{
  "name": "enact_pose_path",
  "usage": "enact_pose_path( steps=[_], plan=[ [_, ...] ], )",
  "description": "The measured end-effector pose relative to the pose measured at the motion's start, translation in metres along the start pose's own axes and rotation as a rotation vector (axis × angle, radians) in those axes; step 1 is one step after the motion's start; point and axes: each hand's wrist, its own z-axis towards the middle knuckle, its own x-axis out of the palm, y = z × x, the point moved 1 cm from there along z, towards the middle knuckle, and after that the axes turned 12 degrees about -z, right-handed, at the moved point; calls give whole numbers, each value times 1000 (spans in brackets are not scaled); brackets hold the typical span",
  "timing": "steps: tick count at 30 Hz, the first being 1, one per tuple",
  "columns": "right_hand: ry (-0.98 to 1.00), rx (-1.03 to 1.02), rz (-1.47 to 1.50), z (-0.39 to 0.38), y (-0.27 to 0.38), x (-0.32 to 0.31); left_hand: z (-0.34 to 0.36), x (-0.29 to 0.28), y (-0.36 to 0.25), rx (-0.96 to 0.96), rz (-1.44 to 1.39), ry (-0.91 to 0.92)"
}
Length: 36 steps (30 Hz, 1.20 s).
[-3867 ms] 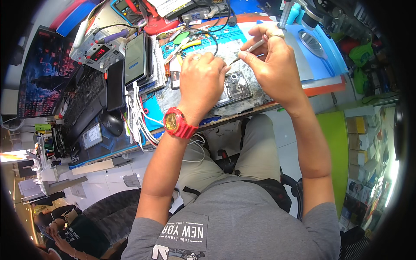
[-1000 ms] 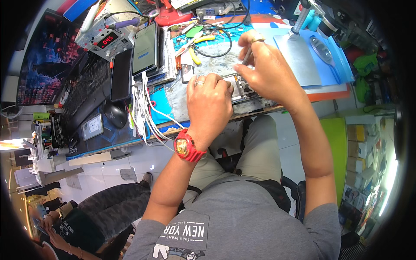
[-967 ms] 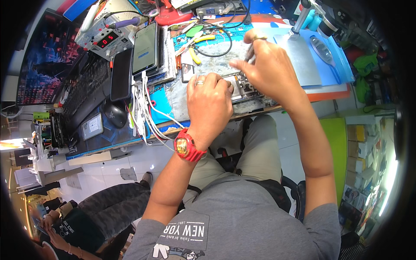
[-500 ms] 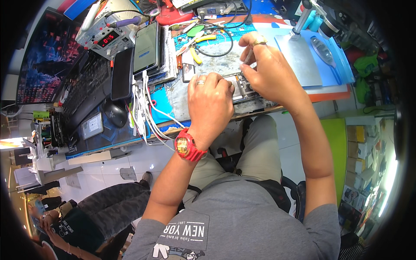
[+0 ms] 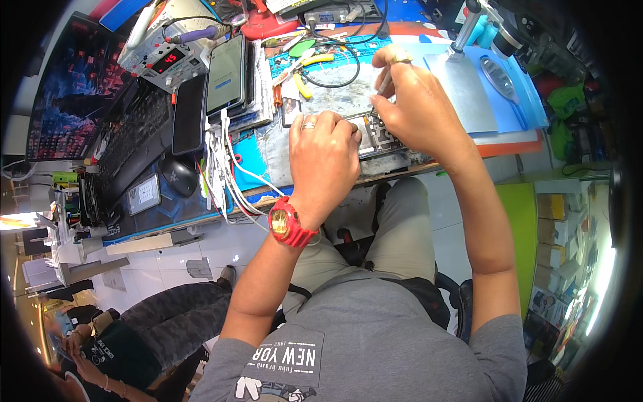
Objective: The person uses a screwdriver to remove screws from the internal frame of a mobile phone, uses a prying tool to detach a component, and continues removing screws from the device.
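An opened phone (image 5: 383, 134) lies on the grey work mat with its inner parts bare. My left hand (image 5: 325, 151), wearing a ring and a red watch, is curled over the phone's left end and grips it, hiding that part. Above the phone, my right hand (image 5: 418, 100) pinches a slim screwdriver (image 5: 384, 85) upright, its thin tip pointing down at the inner parts. Whether the tip touches them I cannot tell.
Yellow-handled pliers (image 5: 303, 86) lie behind my left hand. White cables (image 5: 224, 167), two phones, a black mouse (image 5: 178, 173) and a power supply (image 5: 167, 60) are at left. A metal plate (image 5: 462, 94) on a stand is at right. Another person (image 5: 127, 348) is at lower left.
My right hand has shifted slightly, and the screwdriver now shows more clearly, standing more upright over the phone. My left hand stays on the phone, its wrist turned a little.
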Motion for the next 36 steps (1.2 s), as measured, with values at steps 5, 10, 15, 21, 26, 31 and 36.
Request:
enact_pose_path(
  steps=[5, 10, 15, 21, 26, 31, 36],
  plan=[
    [0, 44, 27, -2, -5, 4, -1, -1, -1, -26, 12, 28],
    [-9, 54, -132, -3, -4, 3, 0, 0, 0, 3, -2, 5],
    [-17, -2, -41, -4, 0, 1, 0, 1, 3, 3, -25, 3],
    [61, 59, 97, -6, -1, -4, 6, -1, 1, -15, -8, 23],
    [25, 72, 198, -11, 0, -5, 17, 0, 3, 16, -21, 15],
    [-59, 92, 362, -13, 7, -13, 33, 7, 3, 43, -5, 19],
    [-88, 125, 301, -25, 5, -20, 48, 9, 17, 81, 105, 60]
  ],
)
